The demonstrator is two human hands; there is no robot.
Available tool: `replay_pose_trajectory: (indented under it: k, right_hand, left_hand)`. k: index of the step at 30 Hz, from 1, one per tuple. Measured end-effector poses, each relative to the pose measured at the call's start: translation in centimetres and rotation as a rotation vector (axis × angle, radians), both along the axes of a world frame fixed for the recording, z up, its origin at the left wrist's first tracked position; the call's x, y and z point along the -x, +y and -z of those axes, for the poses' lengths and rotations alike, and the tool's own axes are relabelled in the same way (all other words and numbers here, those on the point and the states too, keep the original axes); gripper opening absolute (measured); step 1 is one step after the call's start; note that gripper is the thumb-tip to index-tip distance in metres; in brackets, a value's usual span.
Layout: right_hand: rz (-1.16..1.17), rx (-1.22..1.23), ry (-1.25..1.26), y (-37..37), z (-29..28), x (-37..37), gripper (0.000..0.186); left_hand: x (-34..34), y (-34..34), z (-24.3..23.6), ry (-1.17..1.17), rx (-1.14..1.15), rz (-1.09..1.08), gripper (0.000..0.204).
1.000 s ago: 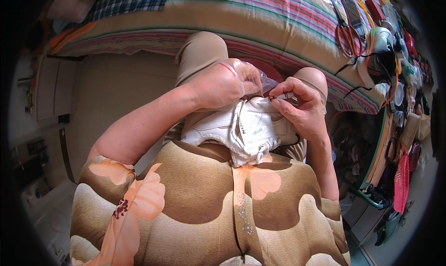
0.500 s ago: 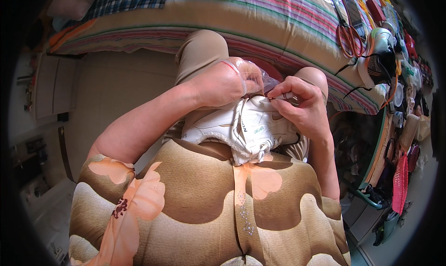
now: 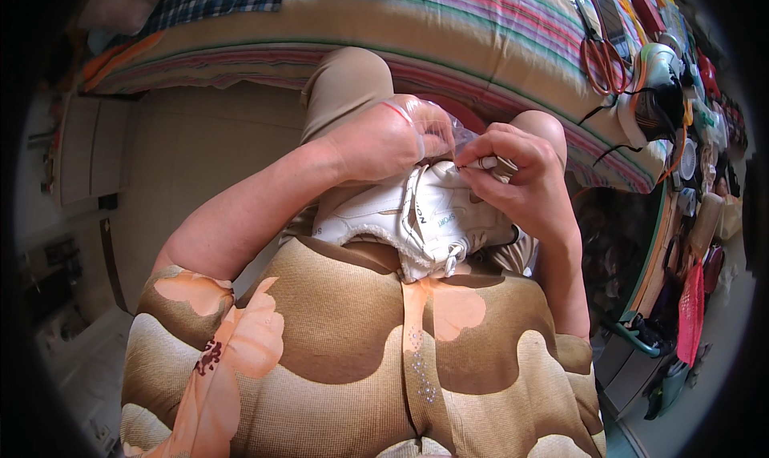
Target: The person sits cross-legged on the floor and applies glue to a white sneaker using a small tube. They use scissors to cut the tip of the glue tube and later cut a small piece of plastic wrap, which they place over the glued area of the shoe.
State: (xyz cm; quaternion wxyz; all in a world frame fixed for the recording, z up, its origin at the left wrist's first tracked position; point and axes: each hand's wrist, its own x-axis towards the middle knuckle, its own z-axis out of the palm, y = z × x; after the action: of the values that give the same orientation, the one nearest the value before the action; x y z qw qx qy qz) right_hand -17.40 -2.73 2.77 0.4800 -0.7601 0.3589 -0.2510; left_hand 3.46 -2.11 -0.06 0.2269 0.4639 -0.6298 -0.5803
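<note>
A white sneaker [image 3: 376, 214] with fluffy lining and tied laces rests sideways across my lap, between my knees. My left hand [image 3: 412, 134], partly covered in clear plastic with a red edge, curls over the shoe's upper side; what its fingers grip is hidden. My right hand [image 3: 513, 170] pinches a small white cylinder with dark markings [image 3: 485, 162] against the shoe, close to my left fingertips. Crumpled clear plastic [image 3: 465, 134] bunches between the two hands.
A bed with a striped cover [image 3: 440, 18] runs across the front. On its right lie red-handled scissors [image 3: 601, 62] and a dark-and-white shoe [image 3: 653, 102]. A cluttered rack with a pink mesh item [image 3: 690, 306] stands at my right. Cabinets [image 3: 84, 150] stand at the left.
My right fingers have shifted slightly and curled further over the small white cylinder. Both hands have risen a little in view. The sneaker stays on my lap.
</note>
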Motion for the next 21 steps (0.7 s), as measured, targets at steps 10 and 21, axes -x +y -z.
replay_pose_trajectory:
  k: [10,21]
  right_hand:
    - [0.09,-0.103,-0.096,1.1,2.3,0.1,0.008]
    - [0.134,-0.193,-0.128,1.3,2.8,0.2,0.006]
  left_hand:
    - [-0.1,0.0,-0.3,0.0,-0.019,-0.002,0.012]
    - [-0.3,-0.9,0.5,0.041,-0.127,0.065,0.014]
